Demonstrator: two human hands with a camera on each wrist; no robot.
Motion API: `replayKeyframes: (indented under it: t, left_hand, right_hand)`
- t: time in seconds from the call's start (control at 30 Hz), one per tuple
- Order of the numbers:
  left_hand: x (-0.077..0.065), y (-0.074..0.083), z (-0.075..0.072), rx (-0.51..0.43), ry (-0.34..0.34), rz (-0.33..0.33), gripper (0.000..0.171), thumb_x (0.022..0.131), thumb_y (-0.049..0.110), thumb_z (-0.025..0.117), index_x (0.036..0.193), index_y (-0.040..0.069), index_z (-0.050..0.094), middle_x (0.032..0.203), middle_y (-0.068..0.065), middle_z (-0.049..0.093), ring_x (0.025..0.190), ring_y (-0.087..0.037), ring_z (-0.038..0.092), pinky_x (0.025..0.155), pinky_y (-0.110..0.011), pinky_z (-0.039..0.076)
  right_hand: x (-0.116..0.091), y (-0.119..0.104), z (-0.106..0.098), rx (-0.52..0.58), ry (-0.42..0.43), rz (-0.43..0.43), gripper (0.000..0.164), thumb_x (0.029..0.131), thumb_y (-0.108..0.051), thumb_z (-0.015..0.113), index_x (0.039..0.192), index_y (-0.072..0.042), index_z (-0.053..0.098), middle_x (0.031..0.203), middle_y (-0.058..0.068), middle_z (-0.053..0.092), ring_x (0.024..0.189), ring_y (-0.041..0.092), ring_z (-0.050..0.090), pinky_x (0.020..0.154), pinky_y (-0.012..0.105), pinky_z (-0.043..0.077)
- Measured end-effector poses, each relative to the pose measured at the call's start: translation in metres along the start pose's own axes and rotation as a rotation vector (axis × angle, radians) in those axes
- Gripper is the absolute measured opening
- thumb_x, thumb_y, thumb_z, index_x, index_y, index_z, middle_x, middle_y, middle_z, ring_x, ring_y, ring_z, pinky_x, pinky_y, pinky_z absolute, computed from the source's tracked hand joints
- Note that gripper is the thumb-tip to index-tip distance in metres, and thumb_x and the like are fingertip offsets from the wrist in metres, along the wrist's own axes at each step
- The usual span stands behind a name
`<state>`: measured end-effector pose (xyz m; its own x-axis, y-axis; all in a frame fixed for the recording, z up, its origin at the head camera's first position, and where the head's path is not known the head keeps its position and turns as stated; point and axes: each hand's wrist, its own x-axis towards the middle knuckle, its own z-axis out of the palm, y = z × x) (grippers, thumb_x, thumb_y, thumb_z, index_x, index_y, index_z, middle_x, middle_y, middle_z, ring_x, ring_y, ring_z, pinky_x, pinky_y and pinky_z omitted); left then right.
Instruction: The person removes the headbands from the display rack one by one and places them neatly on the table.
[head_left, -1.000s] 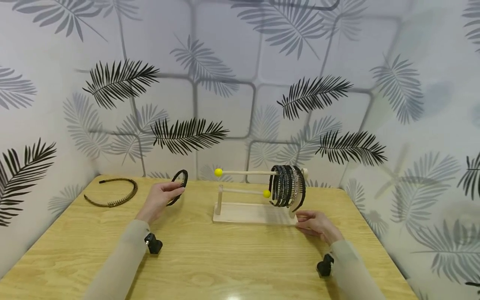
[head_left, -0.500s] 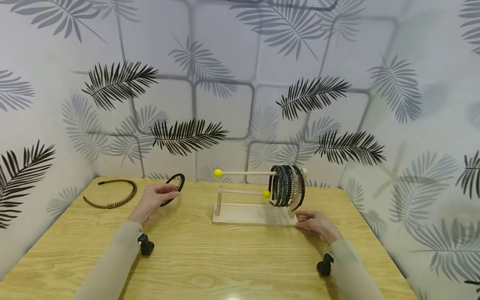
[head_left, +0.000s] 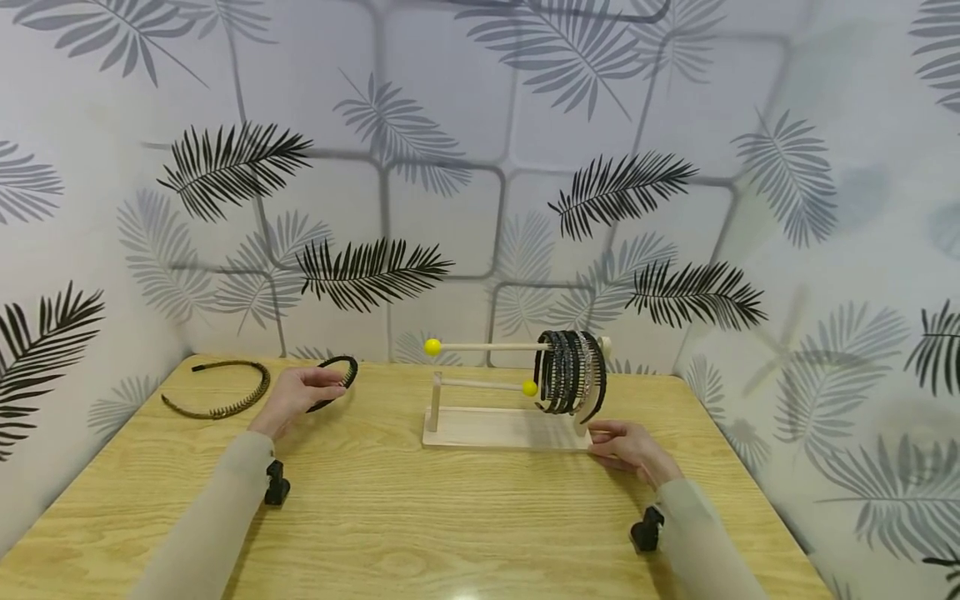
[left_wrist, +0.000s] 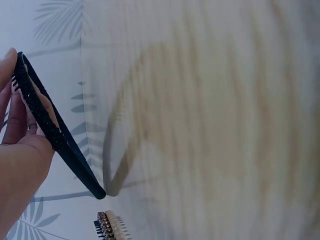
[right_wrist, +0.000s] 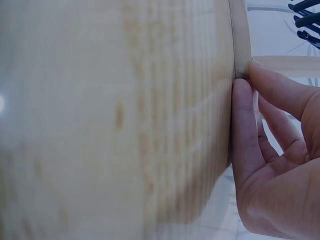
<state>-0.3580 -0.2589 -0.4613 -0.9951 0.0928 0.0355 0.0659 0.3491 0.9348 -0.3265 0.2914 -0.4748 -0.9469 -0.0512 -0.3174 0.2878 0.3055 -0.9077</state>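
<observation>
My left hand pinches a black toothed headband between thumb and fingers, at the left of the table. Seen from the left wrist, this black headband slants down to the right, one end close to the tabletop. My right hand grips the right front corner of a wooden headband stand. In the right wrist view, thumb and forefinger meet at the corner of its base. Several dark and glittery headbands hang at the right end of the stand's upper rod.
A brown toothed headband lies at the table's back left, beside my left hand. Yellow balls cap the stand's rods on their free ends. A leaf-patterned wall covering rises behind the wooden table.
My left hand has moved left and slightly down with the black headband, closer to the brown one. My right hand has stayed on the stand's corner.
</observation>
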Motion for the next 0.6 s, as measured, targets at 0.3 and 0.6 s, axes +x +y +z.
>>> replayKeyframes:
  t: [0.3,0.6]
  left_hand:
    - [0.008,-0.002,0.0,0.117,0.021,-0.031,0.041,0.091,0.024,0.072,0.126,0.004,0.065,0.12,-0.016,0.067,0.113,-0.031,0.06,0.099,-0.045,0.05]
    - [0.017,-0.006,0.001,0.126,0.037,-0.027,0.038,0.091,0.016,0.072,0.124,-0.002,0.064,0.117,-0.019,0.066,0.11,-0.032,0.06,0.095,-0.044,0.051]
  right_hand:
    - [0.001,0.002,0.001,0.003,0.004,0.008,0.058,0.089,0.002,0.068,0.143,0.002,0.047,0.113,0.011,0.062,0.087,0.009,0.067,0.083,0.031,0.059]
    - [0.002,0.002,0.0,0.019,-0.014,-0.009,0.058,0.089,0.003,0.067,0.142,0.004,0.046,0.108,0.009,0.062,0.087,0.009,0.067,0.083,0.03,0.059]
